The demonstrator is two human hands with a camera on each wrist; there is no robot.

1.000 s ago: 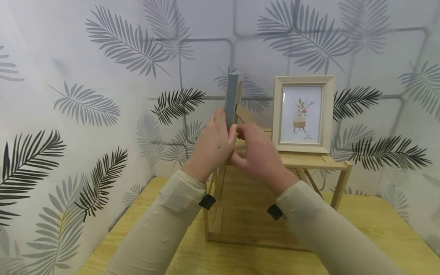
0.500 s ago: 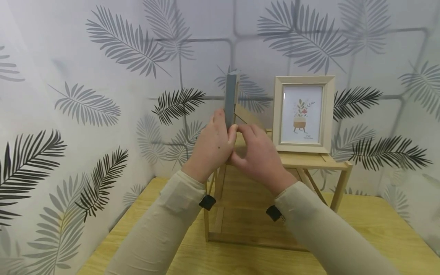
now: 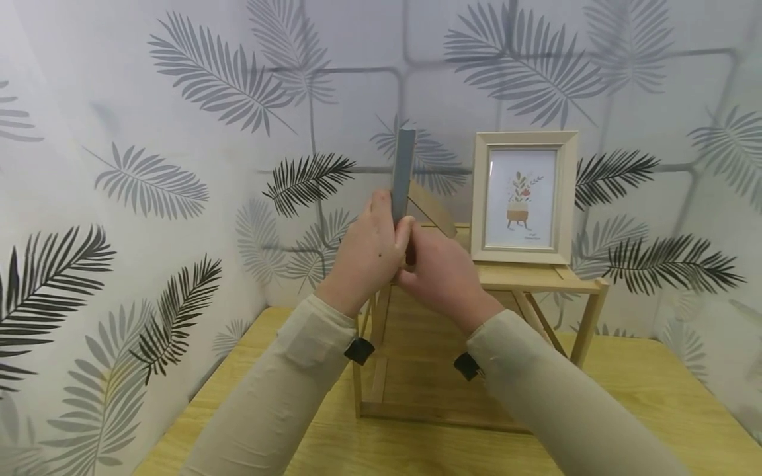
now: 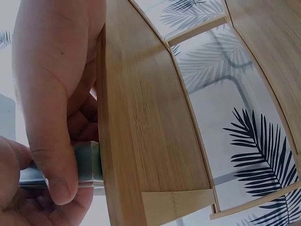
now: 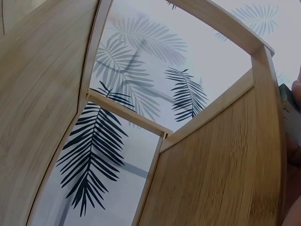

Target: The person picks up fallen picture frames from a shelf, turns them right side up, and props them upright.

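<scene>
A blue-edged picture frame (image 3: 403,172) stands almost edge-on to the head view at the left end of a wooden shelf's top. Its brown back stand (image 3: 433,210) slants out to the right. My left hand (image 3: 366,254) grips the lower part, fingers along the left side and thumb across the near edge. My right hand (image 3: 443,274) is curled at the bottom right corner, fingertips mostly hidden behind the left thumb. In the left wrist view the left thumb (image 4: 56,174) lies over the frame's edge (image 4: 88,162), close beside the shelf board.
A cream picture frame (image 3: 525,198) with a potted-plant print stands on the right part of the wooden shelf (image 3: 548,281). The shelf rests on a wood-grain table (image 3: 643,377). Behind is a leaf-patterned wall (image 3: 196,165).
The blue-edged picture frame has turned so its back no longer shows on the right. My right hand has shifted slightly left, uncovering the back stand's lower end. The left hand barely moved.
</scene>
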